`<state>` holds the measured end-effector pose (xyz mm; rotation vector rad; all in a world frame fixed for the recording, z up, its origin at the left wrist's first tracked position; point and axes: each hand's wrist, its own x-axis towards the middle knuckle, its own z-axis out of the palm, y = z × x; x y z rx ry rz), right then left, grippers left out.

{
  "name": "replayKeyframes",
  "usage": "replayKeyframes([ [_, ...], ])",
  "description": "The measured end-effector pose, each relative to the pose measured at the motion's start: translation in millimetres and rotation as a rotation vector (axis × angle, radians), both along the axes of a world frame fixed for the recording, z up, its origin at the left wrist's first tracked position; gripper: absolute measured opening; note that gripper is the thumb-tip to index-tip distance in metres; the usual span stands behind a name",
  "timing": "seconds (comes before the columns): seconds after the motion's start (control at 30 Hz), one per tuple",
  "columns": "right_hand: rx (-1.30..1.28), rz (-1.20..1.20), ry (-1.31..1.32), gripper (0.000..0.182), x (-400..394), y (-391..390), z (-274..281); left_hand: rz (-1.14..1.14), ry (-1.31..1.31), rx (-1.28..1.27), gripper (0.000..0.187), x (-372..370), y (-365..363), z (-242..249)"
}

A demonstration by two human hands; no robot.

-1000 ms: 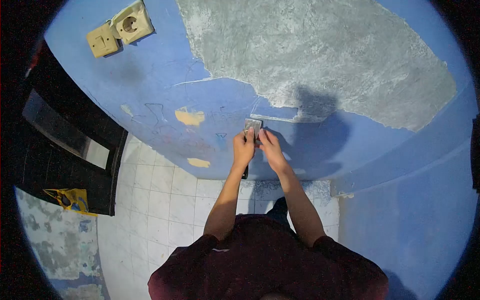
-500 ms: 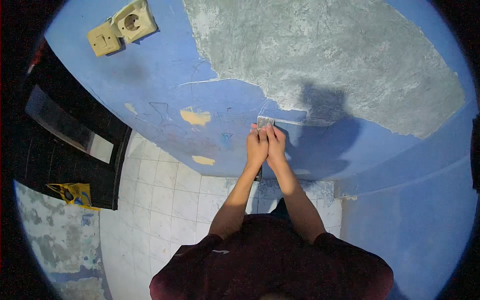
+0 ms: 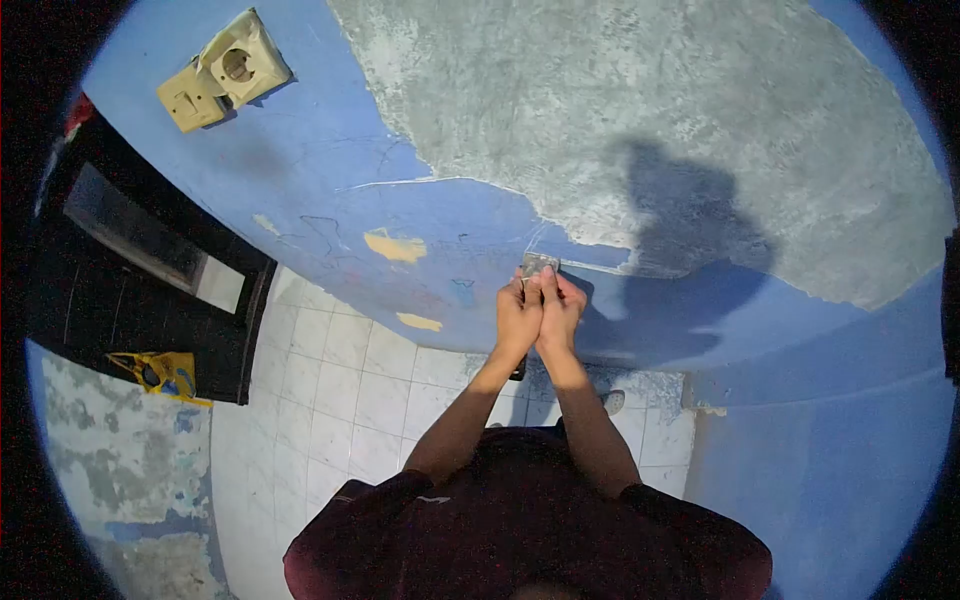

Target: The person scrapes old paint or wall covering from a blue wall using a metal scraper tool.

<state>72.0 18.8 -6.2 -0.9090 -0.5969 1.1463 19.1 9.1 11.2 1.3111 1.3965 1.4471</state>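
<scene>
Both my hands grip a scraper whose flat metal blade [image 3: 540, 264] lies against the blue wall [image 3: 480, 215]. My left hand [image 3: 517, 318] and my right hand [image 3: 562, 315] are pressed together with fingers wrapped round the tool. Most of the handle is hidden by them; a dark end shows below my wrists. Just above the blade runs the ragged edge of a bare grey plaster patch [image 3: 520, 110], with pale scratch lines in the paint nearby.
A socket [image 3: 240, 65] and a switch [image 3: 192, 98] sit on the wall at upper left. To the left are a dark door [image 3: 120, 300] and a yellow plastic bag [image 3: 165, 375]. White tiles [image 3: 330, 385] cover the floor, with grey debris at the wall's foot.
The camera view has shifted and turned slightly. My hands stay closed on the scraper, and its blade is at nearly the same spot on the wall. Part of a foot now shows below.
</scene>
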Motion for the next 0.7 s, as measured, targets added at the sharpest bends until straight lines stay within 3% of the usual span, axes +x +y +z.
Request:
replayKeyframes([
  [0.03,0.016,0.001,0.174,0.027,-4.3,-0.3,0.4,0.009,0.002,0.0,0.032,-5.0,-0.7,3.5],
  [0.1,-0.002,0.013,0.228,0.027,-6.8,3.8,-14.4,-0.034,0.085,-0.017,0.034,-8.7,0.3,7.6],
  [0.17,0.094,0.006,0.034,0.026,3.3,1.6,-14.1,-0.039,0.102,0.017,0.034,-4.9,4.0,-3.7],
  [0.3,0.021,0.047,0.025,0.026,-1.0,1.9,-12.5,-0.031,0.049,-0.004,0.032,-5.0,3.8,-2.1],
  [0.37,0.007,0.032,0.225,0.027,-6.1,-3.7,15.8,-0.037,0.151,0.031,0.032,-12.9,9.6,-7.5],
  [0.4,-0.023,-0.031,0.153,0.026,-8.9,6.6,-23.3,-0.047,0.182,0.043,0.03,-16.2,7.5,-5.1],
  [0.5,0.102,-0.02,0.107,0.026,-6.6,11.0,-31.9,-0.078,0.242,0.014,0.028,-12.5,5.4,11.8],
  [0.53,0.063,-0.063,-0.066,0.026,0.2,11.6,-30.3,-0.044,0.181,0.061,0.029,-8.0,7.7,4.1],
  [0.63,0.073,-0.001,0.058,0.028,-0.4,9.2,-20.1,0.0,0.077,0.131,0.032,-11.7,8.7,1.1],
  [0.7,0.066,0.046,0.089,0.027,-9.0,6.3,-19.8,-0.086,0.224,0.001,0.03,-21.6,6.9,11.4],
])
